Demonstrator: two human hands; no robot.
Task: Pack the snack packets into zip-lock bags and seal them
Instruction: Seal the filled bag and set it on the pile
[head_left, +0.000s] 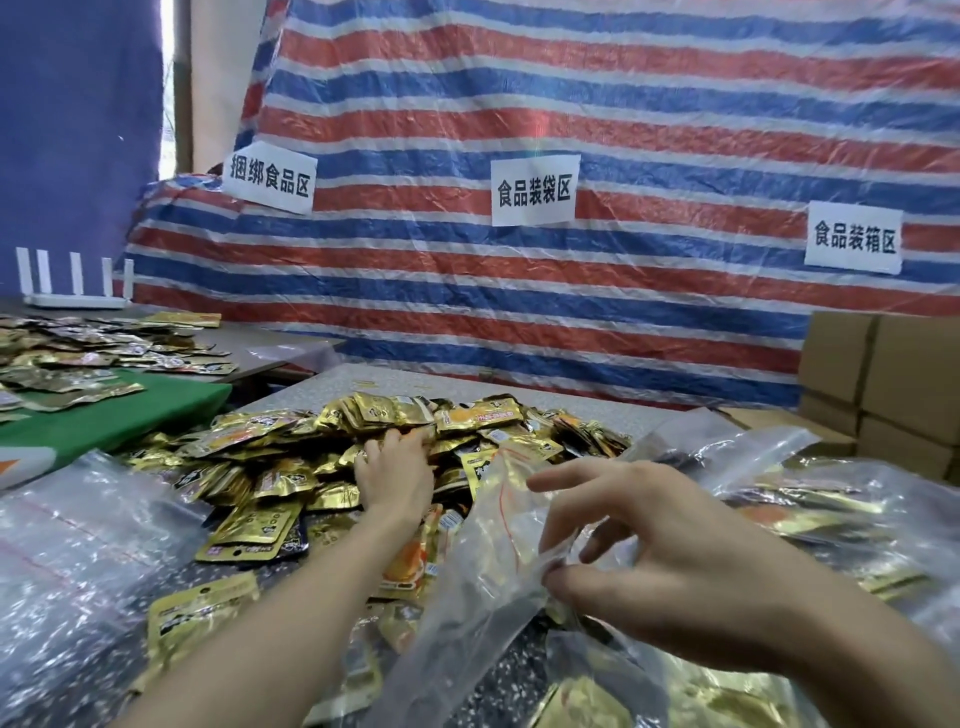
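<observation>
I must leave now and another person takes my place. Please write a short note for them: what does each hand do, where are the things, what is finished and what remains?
Left hand: on the pile of snack packets, fingers among them; I cannot tell whether it grips any.
Right hand: pinches the edge of a clear zip-lock bag beside the pile.
Done: filled bags lie at the right.
Left: fill this bag and seal it; many packets remain. Empty bags lie at the left.
</observation>
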